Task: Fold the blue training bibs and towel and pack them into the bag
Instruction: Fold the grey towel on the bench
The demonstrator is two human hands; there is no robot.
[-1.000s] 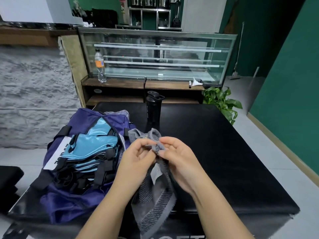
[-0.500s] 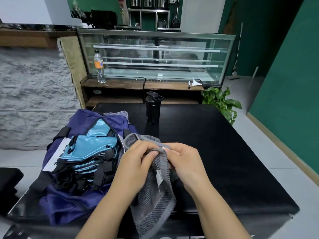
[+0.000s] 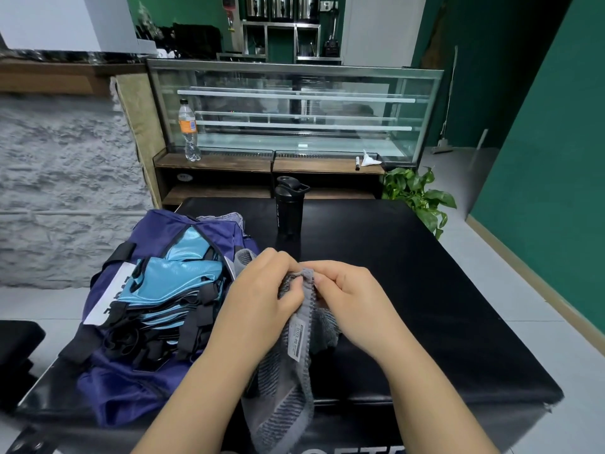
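A grey striped towel (image 3: 281,398) hangs over the near edge of the black table (image 3: 442,306), a white label showing on its hem. My left hand (image 3: 262,296) and my right hand (image 3: 347,296) both pinch its top edge, close together above the table. To the left lies an open purple bag (image 3: 124,385). Light blue training bibs (image 3: 170,276) with black trim are stacked inside it.
A black shaker bottle (image 3: 288,208) stands upright on the table just beyond my hands. Behind the table are a glass display case (image 3: 294,109), a clear water bottle (image 3: 188,129) on its wooden shelf, and a green plant (image 3: 415,194) at the right.
My hands have gathered the towel's top edge closer together and shifted slightly lower; the towel's upper part is more bunched between them.
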